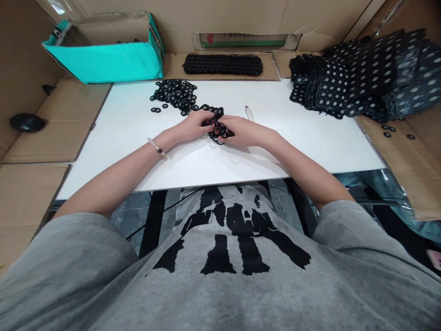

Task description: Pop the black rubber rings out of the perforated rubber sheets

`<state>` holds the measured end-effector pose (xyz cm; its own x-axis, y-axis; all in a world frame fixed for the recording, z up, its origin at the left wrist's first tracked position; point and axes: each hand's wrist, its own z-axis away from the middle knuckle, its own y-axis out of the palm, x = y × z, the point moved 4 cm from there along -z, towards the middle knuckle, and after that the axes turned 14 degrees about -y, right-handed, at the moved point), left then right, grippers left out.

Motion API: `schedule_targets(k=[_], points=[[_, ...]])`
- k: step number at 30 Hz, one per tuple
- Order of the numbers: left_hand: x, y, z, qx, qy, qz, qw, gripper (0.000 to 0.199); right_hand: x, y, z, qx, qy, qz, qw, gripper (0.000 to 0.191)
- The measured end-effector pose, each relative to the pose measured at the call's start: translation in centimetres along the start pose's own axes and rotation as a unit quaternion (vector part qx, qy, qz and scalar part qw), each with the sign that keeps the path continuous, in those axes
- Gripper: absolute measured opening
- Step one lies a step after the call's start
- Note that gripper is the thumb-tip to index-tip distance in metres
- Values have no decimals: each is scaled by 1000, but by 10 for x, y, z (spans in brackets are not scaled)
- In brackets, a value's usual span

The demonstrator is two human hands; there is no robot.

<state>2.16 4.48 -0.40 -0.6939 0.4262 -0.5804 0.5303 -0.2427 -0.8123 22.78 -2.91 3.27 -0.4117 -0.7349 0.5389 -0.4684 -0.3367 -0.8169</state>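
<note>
Cardboard [41,133] lined the space around me; on the white tabletop [120,124], my left grip [195,125] and right grip [237,131] had closed together on a clump of black rings [217,124], fingers curled into it, near the middle of the board; the clump was matted, its rings tangled or joined, though my fingers hid part of it; just beyond my left grip, a heap of loose rings [174,94] spread across the board, with a few strays beside it; that much lay separated; far more black material remained, as a stack of black perforated sheets [361,78] at the right end and a black perforated strip [222,64] on the cardboard ahead; a clear plastic object [248,112] lay just right of my hands; a teal cardboard box [103,59] stood at the far left.
</note>
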Motion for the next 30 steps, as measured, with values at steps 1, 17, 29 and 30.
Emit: schedule_targets(k=[1, 17, 29, 30], points=[[0, 0, 0, 1, -4, 1, 1000, 17, 0, 0, 0, -3, 0, -2, 1000, 16], [-9, -5, 1, 54, -66, 167, 982, 24, -10, 17, -11, -288, 125, -315, 896, 40], [-21, -1, 6, 66, -118, 375, 917, 42, 1, 27, -11, -340, 198, -531, 750, 46], [-21, 0, 6, 64, -129, 379, 914, 40, 0, 27, -11, -342, 198, -521, 757, 48]])
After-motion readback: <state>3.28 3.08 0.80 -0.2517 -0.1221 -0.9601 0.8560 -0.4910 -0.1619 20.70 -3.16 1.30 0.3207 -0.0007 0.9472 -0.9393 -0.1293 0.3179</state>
